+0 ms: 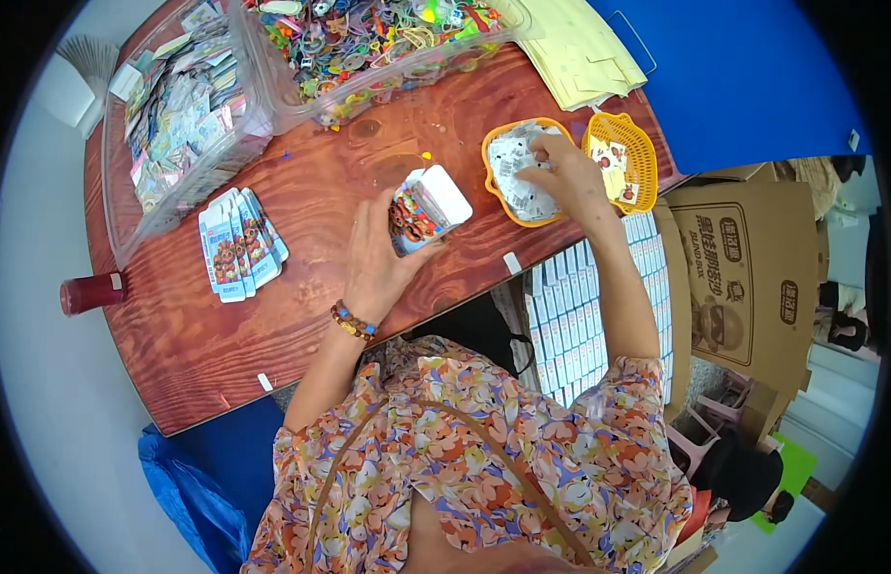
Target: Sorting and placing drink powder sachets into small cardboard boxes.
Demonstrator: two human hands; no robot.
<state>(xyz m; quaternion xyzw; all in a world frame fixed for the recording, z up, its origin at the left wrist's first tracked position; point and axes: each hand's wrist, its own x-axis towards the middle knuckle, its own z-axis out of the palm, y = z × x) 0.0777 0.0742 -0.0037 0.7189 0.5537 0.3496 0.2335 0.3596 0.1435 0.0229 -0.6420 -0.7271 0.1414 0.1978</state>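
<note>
My left hand (374, 253) is wrapped round a small printed carton (414, 222), which is tilted above the table with its white flap raised. Over an orange basket (490, 172) at the table's right side reaches my right hand (568, 177). Its thumb and fingers are curved and apart, just above small white packets (512, 158) in that basket; I see nothing between them. Several flat, unfolded cartons (237, 251) with the same blue and white print lie in a loose stack left of my left hand.
A clear bin (259, 124) of colourful packets and another bin (302, 107) of small plastic trinkets stand at the back. Beside the orange basket are a yellow basket (646, 158) with cards and yellow sheets (584, 57). A brown box (752, 277) holds rows of cartons (570, 316). A red jar (89, 294) lies far left.
</note>
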